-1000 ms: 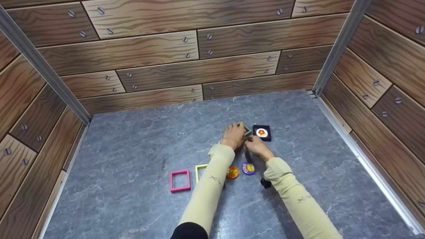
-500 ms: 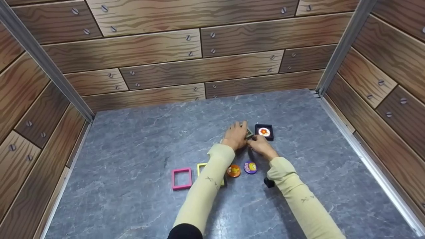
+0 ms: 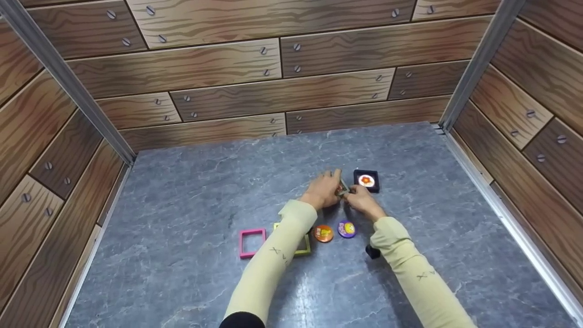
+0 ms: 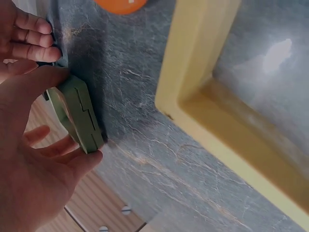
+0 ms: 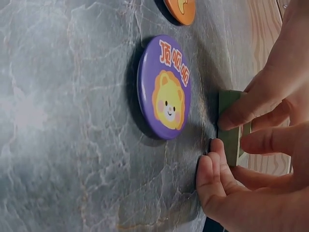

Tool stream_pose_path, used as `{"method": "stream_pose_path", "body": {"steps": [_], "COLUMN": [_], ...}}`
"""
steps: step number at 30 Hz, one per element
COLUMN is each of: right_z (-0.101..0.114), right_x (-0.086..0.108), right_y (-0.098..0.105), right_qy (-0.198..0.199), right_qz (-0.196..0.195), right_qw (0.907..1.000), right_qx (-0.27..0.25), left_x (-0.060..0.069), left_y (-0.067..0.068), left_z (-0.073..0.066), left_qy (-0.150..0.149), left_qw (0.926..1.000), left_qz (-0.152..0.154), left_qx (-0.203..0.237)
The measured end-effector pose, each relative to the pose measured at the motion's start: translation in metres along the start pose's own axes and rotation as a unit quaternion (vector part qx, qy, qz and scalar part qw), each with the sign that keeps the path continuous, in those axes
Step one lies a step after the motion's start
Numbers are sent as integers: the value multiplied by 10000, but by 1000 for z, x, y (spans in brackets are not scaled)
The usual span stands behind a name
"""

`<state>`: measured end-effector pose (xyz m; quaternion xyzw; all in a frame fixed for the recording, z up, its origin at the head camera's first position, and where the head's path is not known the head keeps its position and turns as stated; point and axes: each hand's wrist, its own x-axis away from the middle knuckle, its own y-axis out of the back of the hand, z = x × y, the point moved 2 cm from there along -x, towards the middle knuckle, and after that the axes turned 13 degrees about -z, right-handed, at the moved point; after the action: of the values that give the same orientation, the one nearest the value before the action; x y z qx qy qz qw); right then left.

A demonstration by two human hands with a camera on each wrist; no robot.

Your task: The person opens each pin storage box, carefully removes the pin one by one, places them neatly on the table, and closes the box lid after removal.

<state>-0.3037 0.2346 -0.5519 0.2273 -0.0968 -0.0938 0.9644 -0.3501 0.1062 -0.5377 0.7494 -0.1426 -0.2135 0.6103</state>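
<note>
My left hand [image 3: 324, 189] grips a small green square frame [image 4: 79, 108], thumb on one edge and fingers on the opposite one. The frame is tilted up on edge, and its inside is mostly hidden by the hands. At its near right corner my right hand [image 3: 362, 200] pinches it between fingertips, the other fingers curled by the tabletop. Just right of the hands lies a black square frame [image 3: 376, 186] with a white round badge [image 3: 366, 181] bearing a red flower. Nearer me lie a purple lion badge [image 5: 166, 96] and an orange badge [image 3: 324, 233].
A pink square frame [image 3: 242, 243] lies at left. Beside it a yellow frame [image 4: 171, 72] is partly hidden under my left forearm. A small black object [image 3: 372, 251] sits by my right sleeve. Wood-patterned walls [image 3: 205, 75] enclose the grey marbled surface [image 3: 182, 205].
The green frame has tilted further up and turned in my hands, which stay close together. The head view has shifted slightly. The badges and other frames have stayed in place.
</note>
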Motion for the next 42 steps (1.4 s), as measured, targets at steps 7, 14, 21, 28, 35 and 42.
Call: {"method": "stream_pose_path", "body": {"steps": [7, 14, 21, 28, 35, 42], "right_z": [1, 1, -2, 0, 1, 1], "right_x": [2, 4, 6, 9, 14, 20], "right_y": [0, 0, -2, -1, -2, 1], "right_qy": [-233, -254, -203, -215, 46, 67], "right_qz": [327, 362, 300, 297, 282, 589], "right_qw": [9986, 9988, 9990, 9985, 9979, 9956], "right_qx": [-349, -214, -261, -398, -581, -728], "left_x": [9, 17, 27, 36, 44, 51], "left_y": [0, 3, 7, 14, 18, 23], "left_z": [6, 13, 21, 25, 27, 27], "left_qy": [-230, -328, -436, -556, -624, -690], "left_qw": [9995, 9982, 9960, 9952, 9948, 9944], "left_qz": [-127, -36, -59, -108, -181, -224], "left_qx": [180, 495, 773, 796, 782, 762]}}
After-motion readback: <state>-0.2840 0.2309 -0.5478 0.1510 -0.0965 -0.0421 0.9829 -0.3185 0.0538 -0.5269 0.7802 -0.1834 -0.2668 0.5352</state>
